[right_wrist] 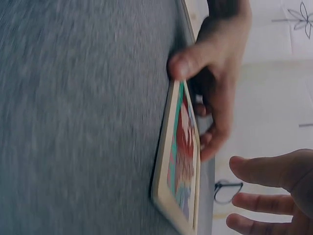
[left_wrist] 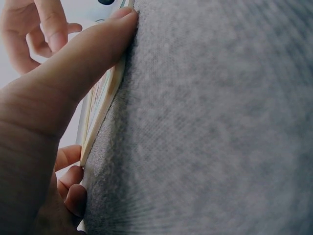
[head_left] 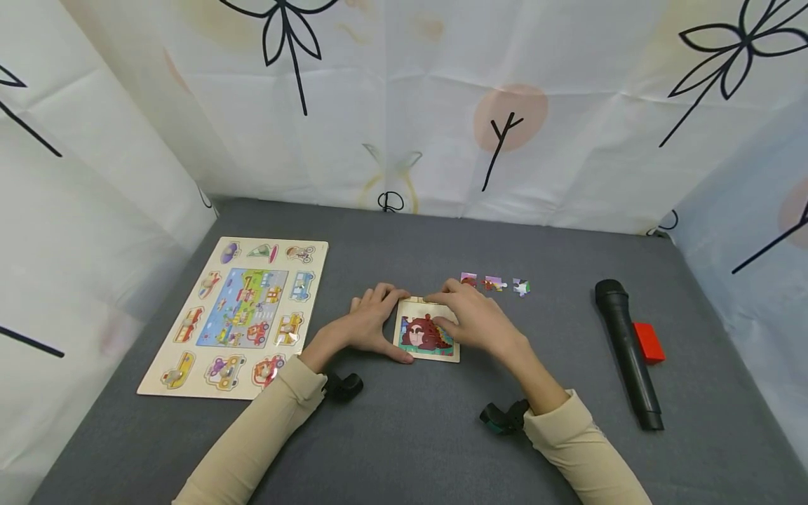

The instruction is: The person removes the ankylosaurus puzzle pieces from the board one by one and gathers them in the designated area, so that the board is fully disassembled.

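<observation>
Small puzzle (head_left: 424, 335), nearly square with no clear long axis, lying mid-way across a grey table (head_left: 410, 428); 12 o'clock points away from the person. The left hand (head_left: 372, 326), at its 9 o'clock, grips it, thumb on the near edge, fingers at the far-left corner. The right hand (head_left: 476, 315), at 2 o'clock, hovers over its far-right side, fingers and thumb parted, holding nothing visible. 3 loose pieces (head_left: 495, 283) form a row at the puzzle's 2 o'clock, just past the right hand, the nearer of the 2. A large picture board (head_left: 198, 361) lies at 9 o'clock; a microphone (head_left: 628, 354) and red block (head_left: 649, 344) at 3.
</observation>
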A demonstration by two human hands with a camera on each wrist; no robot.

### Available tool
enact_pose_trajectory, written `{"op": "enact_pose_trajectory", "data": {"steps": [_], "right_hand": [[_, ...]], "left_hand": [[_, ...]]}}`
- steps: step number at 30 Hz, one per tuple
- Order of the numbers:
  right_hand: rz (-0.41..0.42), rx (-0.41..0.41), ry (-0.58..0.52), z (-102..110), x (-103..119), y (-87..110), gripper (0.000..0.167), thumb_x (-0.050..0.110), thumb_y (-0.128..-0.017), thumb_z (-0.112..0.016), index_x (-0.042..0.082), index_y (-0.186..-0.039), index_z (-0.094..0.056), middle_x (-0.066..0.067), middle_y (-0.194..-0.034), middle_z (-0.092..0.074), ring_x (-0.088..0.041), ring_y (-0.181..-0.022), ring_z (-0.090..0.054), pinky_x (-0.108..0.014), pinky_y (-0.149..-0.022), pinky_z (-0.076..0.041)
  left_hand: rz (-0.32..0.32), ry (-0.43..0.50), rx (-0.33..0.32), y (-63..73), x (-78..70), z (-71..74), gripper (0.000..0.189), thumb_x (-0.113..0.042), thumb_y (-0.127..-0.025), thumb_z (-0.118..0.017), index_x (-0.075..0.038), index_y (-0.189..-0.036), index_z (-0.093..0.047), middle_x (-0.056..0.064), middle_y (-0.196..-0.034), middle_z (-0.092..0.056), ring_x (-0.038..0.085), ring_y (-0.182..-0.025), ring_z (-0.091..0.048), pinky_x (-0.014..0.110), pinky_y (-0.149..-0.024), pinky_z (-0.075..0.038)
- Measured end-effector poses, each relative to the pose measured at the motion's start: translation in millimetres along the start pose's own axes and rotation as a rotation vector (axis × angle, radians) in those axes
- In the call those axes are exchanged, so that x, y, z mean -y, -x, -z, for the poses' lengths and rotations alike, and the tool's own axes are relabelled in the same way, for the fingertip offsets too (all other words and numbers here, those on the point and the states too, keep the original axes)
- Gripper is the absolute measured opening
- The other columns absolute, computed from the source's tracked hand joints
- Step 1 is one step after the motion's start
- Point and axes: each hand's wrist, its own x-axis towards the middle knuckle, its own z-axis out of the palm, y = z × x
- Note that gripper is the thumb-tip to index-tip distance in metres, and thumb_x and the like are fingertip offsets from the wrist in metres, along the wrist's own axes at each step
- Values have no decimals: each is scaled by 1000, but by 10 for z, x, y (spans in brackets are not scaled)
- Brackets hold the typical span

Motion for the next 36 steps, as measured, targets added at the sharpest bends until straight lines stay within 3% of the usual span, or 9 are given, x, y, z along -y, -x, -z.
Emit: {"op": "enact_pose_trajectory", "data": {"steps": [8, 14, 24, 36], "right_hand": [[61, 31, 3, -97, 188, -63, 37, 22, -95, -74, 16, -131, -70, -5, -120, -65, -20, -96, -62, -36, -72, -53], [95, 52, 19, -202, 229, -117, 34, 19, -95, -73, 17, -129, -71, -5, -114, -65, -17, -87, -56, -32, -67, -48], [61, 82, 16, -307, 227, -175, 16, 17, -94, -73, 17, -110, -75, -2, -91, -58, -14, -75, -48, -26, -59, -39], [53, 105, 19, -323, 219, -185, 18, 20, -96, -73, 16, -113, -75, -3, -94, -57, -13, -74, -47, -25, -60, -39]], "left_hand": [[6, 17, 15, 3, 4, 2, 111, -67, -68, -86, -23, -156, -35, 11, -153, -34, 30, -127, -41, 40, -84, -31], [3, 16, 20, 1, 10, 4, 111, -66, -69, -86, -24, -157, -34, 11, -154, -33, 31, -130, -39, 41, -86, -31], [-7, 10, 11, 4, 9, 2, 111, -66, -68, -86, -22, -156, -35, 12, -154, -34, 32, -130, -40, 41, -87, -32], [-16, 7, 1, 4, 17, 1, 112, -66, -68, -87, -21, -156, -35, 12, -153, -35, 32, -128, -41, 40, -85, -31]]}}
